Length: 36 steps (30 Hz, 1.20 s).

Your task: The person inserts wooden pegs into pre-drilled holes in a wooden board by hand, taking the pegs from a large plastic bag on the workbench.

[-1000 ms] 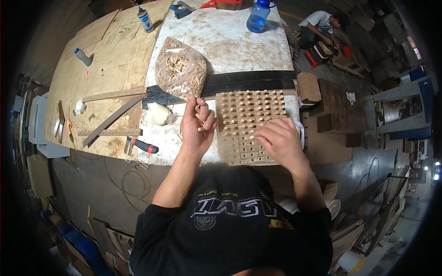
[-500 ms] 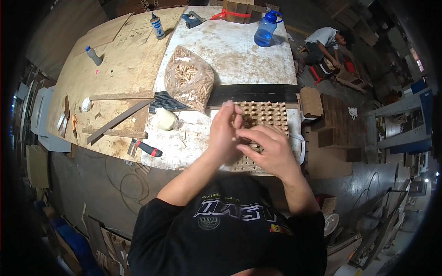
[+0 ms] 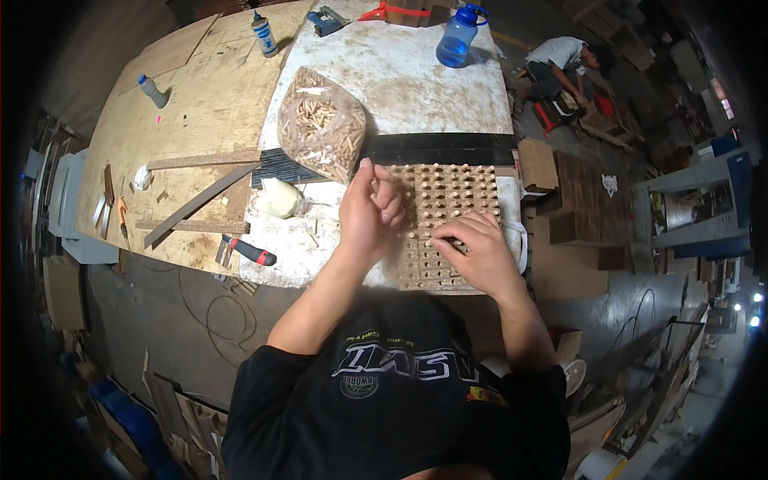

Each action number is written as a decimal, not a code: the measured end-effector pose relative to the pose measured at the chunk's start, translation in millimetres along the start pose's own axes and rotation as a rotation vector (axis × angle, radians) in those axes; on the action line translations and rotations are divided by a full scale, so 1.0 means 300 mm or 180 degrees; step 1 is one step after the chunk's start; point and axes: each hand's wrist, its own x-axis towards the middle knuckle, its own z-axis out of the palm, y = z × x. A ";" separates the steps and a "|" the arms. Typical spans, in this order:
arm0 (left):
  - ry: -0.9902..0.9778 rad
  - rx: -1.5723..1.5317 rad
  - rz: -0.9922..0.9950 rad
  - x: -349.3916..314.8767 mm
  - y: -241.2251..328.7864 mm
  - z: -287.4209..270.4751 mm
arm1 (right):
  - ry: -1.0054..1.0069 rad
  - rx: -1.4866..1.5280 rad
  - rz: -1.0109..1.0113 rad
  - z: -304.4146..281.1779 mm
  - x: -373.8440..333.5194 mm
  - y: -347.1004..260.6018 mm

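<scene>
Rows of short wooden dowels stand upright in a drilled wooden block (image 3: 412,276) on the table in front of me. Over its lower right part, my right hand (image 3: 476,246) pinches a wooden dowel (image 3: 433,234) between thumb and fingertips, close to the holes. My left hand (image 3: 370,212) is raised at the block's left edge, palm turned inward and fingers curled. Whatever lies inside that curl is hidden. Beyond the left hand, a clear plastic bag (image 3: 324,124) full of loose dowels lies open.
A black strip (image 3: 440,148) runs behind the block. Left of it are a pale glue container (image 3: 280,198), a red-and-black-handled scraper (image 3: 254,251) and wooden strips (image 3: 200,204). A blue water jug (image 3: 460,38) stands farther back; a person (image 3: 564,68) crouches at far right.
My hands have moved apart: the left went leftward from the right, and the right came down nearer the block's holes. The whole view has shifted slightly.
</scene>
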 end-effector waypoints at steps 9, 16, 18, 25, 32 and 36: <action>-0.0068 -0.0054 -0.0032 0.004 -0.004 -0.005 | -0.0132 -0.0349 -0.0470 0.000 0.008 -0.008; -0.0141 -0.0079 0.0043 0.007 -0.003 0.008 | -0.0238 -0.1235 -0.0768 0.030 0.005 -0.021; -0.0140 -0.0029 0.0069 0.006 -0.001 0.018 | -0.0126 -0.1035 -0.0733 0.028 0.007 -0.020; -0.0207 -0.0303 -0.0141 -0.009 -0.010 0.072 | 0.0274 -0.0224 -0.0524 0.005 0.045 -0.028; 0.0041 -0.0434 -0.0224 -0.031 -0.055 0.107 | 0.0549 0.0245 -0.0089 0.089 0.060 -0.059; 0.0102 -0.0264 -0.0116 -0.032 -0.081 0.100 | 0.0661 0.0606 -0.0105 0.090 0.037 -0.087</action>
